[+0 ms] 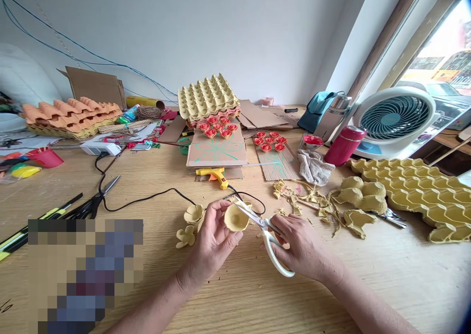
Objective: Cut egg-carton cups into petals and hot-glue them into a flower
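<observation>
My left hand (214,241) pinches a yellowish egg carton cup (236,218), its hollow turned toward me. White-handled scissors (273,250) are gripped in my right hand (300,243), with the blades reaching to the cup's upper right rim. Whether the blades touch the rim I cannot tell. Beside my left hand lie cut carton cups (194,213) and a petal-shaped carton piece (185,237), partly hidden by the fingers. Carton scraps (324,211) are strewn beyond my right hand, next to an uncut cluster of carton cups (362,195).
A yellow glue gun (213,176) with a black cord lies beyond my hands. Behind it, red paper-pulp flowers (218,127) sit on cardboard (217,152). Egg trays (208,98) are stacked farther back. A pink bottle (345,145) and a fan (395,120) stand right; black scissors (96,199) lie left.
</observation>
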{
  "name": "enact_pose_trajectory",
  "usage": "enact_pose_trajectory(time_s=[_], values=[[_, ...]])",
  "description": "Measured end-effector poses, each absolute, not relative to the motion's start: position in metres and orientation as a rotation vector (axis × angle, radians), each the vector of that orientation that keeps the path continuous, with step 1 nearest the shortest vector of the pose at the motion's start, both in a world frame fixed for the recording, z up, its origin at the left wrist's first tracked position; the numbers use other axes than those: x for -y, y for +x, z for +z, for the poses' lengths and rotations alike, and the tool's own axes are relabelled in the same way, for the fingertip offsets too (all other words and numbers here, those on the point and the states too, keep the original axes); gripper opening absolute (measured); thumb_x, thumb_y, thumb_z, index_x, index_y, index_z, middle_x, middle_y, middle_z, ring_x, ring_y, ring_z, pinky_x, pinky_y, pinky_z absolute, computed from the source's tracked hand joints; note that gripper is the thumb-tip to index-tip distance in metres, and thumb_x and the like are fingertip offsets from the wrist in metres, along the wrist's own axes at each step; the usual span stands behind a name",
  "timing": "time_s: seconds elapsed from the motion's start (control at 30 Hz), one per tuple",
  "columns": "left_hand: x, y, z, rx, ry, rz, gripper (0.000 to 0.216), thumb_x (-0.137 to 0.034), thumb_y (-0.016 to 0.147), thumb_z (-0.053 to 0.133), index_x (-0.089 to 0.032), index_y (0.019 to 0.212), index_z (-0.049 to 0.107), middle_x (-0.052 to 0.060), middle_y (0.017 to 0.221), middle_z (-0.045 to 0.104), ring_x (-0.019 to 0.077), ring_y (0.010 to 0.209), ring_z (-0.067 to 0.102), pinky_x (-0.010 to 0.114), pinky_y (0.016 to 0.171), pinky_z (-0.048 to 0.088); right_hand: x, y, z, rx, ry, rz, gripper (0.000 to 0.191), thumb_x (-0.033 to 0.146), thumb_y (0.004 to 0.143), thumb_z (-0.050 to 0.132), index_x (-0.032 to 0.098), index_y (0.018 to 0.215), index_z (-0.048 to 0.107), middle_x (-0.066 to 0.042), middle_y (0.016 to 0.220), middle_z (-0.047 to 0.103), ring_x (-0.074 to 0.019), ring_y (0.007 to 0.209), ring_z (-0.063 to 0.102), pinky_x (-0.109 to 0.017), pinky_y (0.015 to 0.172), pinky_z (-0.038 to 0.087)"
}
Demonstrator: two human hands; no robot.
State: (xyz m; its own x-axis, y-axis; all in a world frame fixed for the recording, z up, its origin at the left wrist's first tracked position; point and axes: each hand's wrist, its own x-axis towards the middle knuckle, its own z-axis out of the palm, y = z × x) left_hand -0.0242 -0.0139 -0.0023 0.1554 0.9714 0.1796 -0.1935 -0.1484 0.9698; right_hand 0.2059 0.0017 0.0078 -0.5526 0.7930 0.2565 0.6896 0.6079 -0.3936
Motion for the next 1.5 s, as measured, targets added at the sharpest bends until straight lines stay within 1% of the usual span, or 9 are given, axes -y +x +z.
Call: enact_pose_trajectory(time_s=[0.17, 0.33, 0.57, 0.8, 0.97, 1.13, 1.27, 1.4, 1.5], values=[[0.012, -0.024, -0.005, -0.886, 1.347, 1.261, 0.039, -0.022, 0.086, 0.073, -0.025, 0.117, 0.049, 0.005, 0.114, 0.059, 0.0202, 0.108, 0.061, 0.034, 0.096, 0.052, -0.002, 0.205, 0.007, 2.454, -1.201, 0.331, 0.018, 0.03, 0.089, 0.058, 0.022, 0.08, 0.045, 0.0, 0.073, 0.057, -0.0178, 0.066, 0.051, -0.031, 0.068, 0.033], [0.013, -0.023, -0.004, -0.88, 1.403, 1.235, 0.037, -0.017, 0.085, 0.071, -0.025, 0.115, 0.05, 0.005, 0.113, 0.061, 0.0202, 0.107, 0.063, 0.034, 0.097, 0.052, -0.001, 0.204, 0.009, 2.471, -1.217, 0.332, 0.018, 0.034, 0.088, 0.061, 0.021, 0.085, 0.048, -0.002, 0.078, 0.06, -0.0199, 0.071, 0.052, -0.033, 0.073, 0.035], [0.013, -0.024, -0.001, -0.861, 1.36, 1.211, 0.037, -0.021, 0.086, 0.072, -0.024, 0.117, 0.051, 0.007, 0.117, 0.061, 0.0223, 0.112, 0.061, 0.034, 0.097, 0.052, -0.002, 0.207, 0.009, 2.448, -1.148, 0.32, 0.02, 0.033, 0.091, 0.057, 0.022, 0.08, 0.045, -0.001, 0.073, 0.057, -0.0182, 0.066, 0.049, -0.031, 0.068, 0.034], [0.015, -0.028, 0.007, -0.861, 1.28, 1.172, 0.037, -0.025, 0.087, 0.07, -0.023, 0.12, 0.053, 0.007, 0.122, 0.061, 0.0258, 0.114, 0.059, 0.035, 0.089, 0.053, -0.001, 0.209, 0.009, 2.46, -1.127, 0.296, 0.023, 0.034, 0.093, 0.055, 0.022, 0.078, 0.041, 0.001, 0.068, 0.055, -0.0163, 0.06, 0.046, -0.03, 0.065, 0.032], [0.013, -0.032, 0.001, -0.837, 1.25, 1.173, 0.042, -0.028, 0.087, 0.069, -0.026, 0.126, 0.051, 0.007, 0.126, 0.06, 0.0241, 0.112, 0.058, 0.033, 0.085, 0.052, -0.003, 0.21, 0.009, 2.475, -1.151, 0.272, 0.025, 0.032, 0.092, 0.057, 0.023, 0.077, 0.041, 0.002, 0.065, 0.055, -0.0154, 0.058, 0.047, -0.03, 0.064, 0.031], [0.012, -0.033, -0.001, -0.846, 1.26, 1.186, 0.037, -0.027, 0.087, 0.069, -0.026, 0.12, 0.052, 0.005, 0.12, 0.061, 0.0226, 0.109, 0.059, 0.034, 0.088, 0.051, -0.004, 0.209, 0.009, 2.484, -1.161, 0.278, 0.021, 0.031, 0.094, 0.053, 0.023, 0.078, 0.043, 0.001, 0.068, 0.057, -0.0163, 0.06, 0.049, -0.03, 0.066, 0.032], [0.013, -0.031, 0.003, -0.831, 1.297, 1.134, 0.031, -0.024, 0.086, 0.069, -0.025, 0.113, 0.054, 0.004, 0.115, 0.062, 0.0226, 0.109, 0.06, 0.036, 0.093, 0.05, -0.004, 0.208, 0.01, 2.488, -1.166, 0.309, 0.015, 0.03, 0.09, 0.057, 0.021, 0.082, 0.047, 0.0, 0.075, 0.059, -0.0177, 0.067, 0.051, -0.032, 0.071, 0.035], [0.014, -0.029, 0.004, -0.805, 1.294, 1.104, 0.032, -0.024, 0.083, 0.07, -0.025, 0.111, 0.054, 0.004, 0.112, 0.063, 0.0222, 0.106, 0.061, 0.034, 0.091, 0.05, -0.003, 0.207, 0.01, 2.488, -1.16, 0.308, 0.018, 0.035, 0.089, 0.06, 0.021, 0.085, 0.049, -0.003, 0.08, 0.06, -0.02, 0.073, 0.054, -0.034, 0.074, 0.035], [0.014, -0.029, 0.006, -0.811, 1.279, 1.094, 0.032, -0.022, 0.083, 0.069, -0.025, 0.112, 0.055, 0.004, 0.11, 0.063, 0.0217, 0.103, 0.061, 0.033, 0.086, 0.051, -0.003, 0.208, 0.01, 2.483, -1.141, 0.319, 0.02, 0.037, 0.09, 0.06, 0.021, 0.085, 0.049, -0.002, 0.079, 0.06, -0.0197, 0.071, 0.053, -0.034, 0.073, 0.035]])
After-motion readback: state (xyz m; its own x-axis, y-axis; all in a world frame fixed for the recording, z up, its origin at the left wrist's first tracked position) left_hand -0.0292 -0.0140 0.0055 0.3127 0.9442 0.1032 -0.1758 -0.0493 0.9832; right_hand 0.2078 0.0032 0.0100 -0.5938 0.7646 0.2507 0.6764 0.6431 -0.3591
